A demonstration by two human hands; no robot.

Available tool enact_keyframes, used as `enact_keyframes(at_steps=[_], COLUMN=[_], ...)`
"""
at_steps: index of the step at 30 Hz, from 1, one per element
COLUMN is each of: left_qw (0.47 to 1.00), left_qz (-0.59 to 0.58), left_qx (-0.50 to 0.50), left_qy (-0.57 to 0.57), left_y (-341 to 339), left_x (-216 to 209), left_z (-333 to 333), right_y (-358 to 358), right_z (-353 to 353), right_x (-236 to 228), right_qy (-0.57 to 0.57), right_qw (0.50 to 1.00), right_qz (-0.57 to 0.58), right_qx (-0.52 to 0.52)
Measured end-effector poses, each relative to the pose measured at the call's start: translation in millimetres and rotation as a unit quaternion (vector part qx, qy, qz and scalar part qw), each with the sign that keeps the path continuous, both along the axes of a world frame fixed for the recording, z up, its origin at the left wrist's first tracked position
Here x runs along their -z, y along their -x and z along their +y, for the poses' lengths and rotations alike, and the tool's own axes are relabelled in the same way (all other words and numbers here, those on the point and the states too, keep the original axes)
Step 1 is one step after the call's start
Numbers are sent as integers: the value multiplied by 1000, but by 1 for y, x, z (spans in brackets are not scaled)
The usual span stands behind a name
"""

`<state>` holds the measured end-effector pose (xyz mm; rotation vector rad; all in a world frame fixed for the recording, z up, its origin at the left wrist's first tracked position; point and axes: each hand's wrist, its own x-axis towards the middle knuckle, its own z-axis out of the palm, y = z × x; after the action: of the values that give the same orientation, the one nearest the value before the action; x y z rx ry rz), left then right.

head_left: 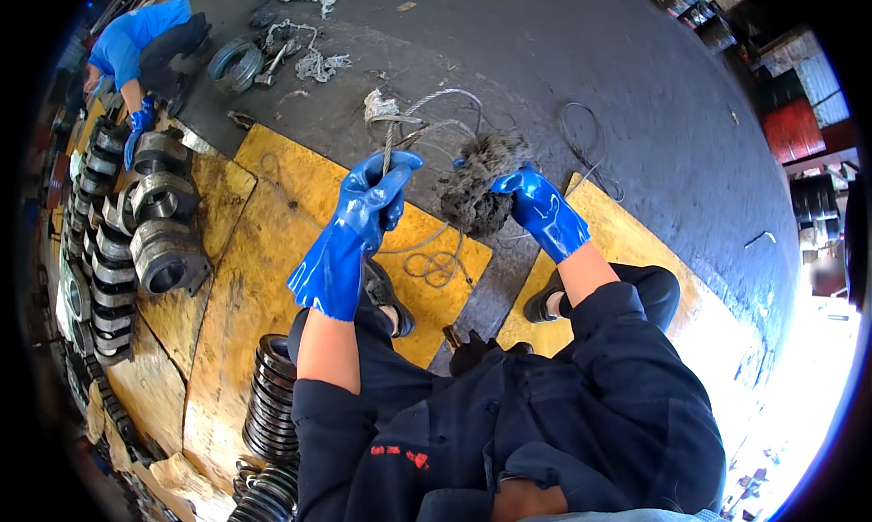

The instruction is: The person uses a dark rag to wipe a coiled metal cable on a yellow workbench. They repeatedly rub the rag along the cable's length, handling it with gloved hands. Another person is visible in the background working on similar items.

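My left hand (363, 200), in a shiny blue rubber glove, is closed round a wire rope (388, 150) that sticks up from the fist. Beyond the fist the rope bends into loops toward the right. A dirty, dark grey clump of rag (481, 182) hangs from my right hand (543, 209), gloved in the same blue, with the fingers pinched on its right side. A pale frayed bit of cloth (380, 106) is beside the rope's upper end. The two hands are apart, in front of my knees.
Yellow boards (300, 177) cover part of the dark floor. Heavy metal blocks with round holes (168, 254) stand at left, near a crouching co-worker in blue (136, 41). Stacked metal rings (272, 399) are by my left leg. Thin wire loops (436, 268) lie between my feet and farther right.
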<state>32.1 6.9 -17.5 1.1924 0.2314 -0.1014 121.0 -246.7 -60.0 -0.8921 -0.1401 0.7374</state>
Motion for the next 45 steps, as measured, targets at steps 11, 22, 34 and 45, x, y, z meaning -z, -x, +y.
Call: enact_keyframes(at_steps=[11,22,34,45], left_qw=[930,918,788,987], left_qz=[-37,-96,-41,-156], left_qx=[-93,54,-120,-2], left_qy=[-354,-380,-603,45], left_y=[-9,-30,-13,-68], left_x=[24,50,17,86], left_z=[12,2,14,39], right_y=[45,8,-44,-15], right_z=[-63,-88,-107,140], right_x=[-22,-23,-79,-141], right_qy=[194,133,259,546], right_qw=[949,979,891,383], right_qz=[-191,-92,-323,-719], right_qx=[158,124,187,-195])
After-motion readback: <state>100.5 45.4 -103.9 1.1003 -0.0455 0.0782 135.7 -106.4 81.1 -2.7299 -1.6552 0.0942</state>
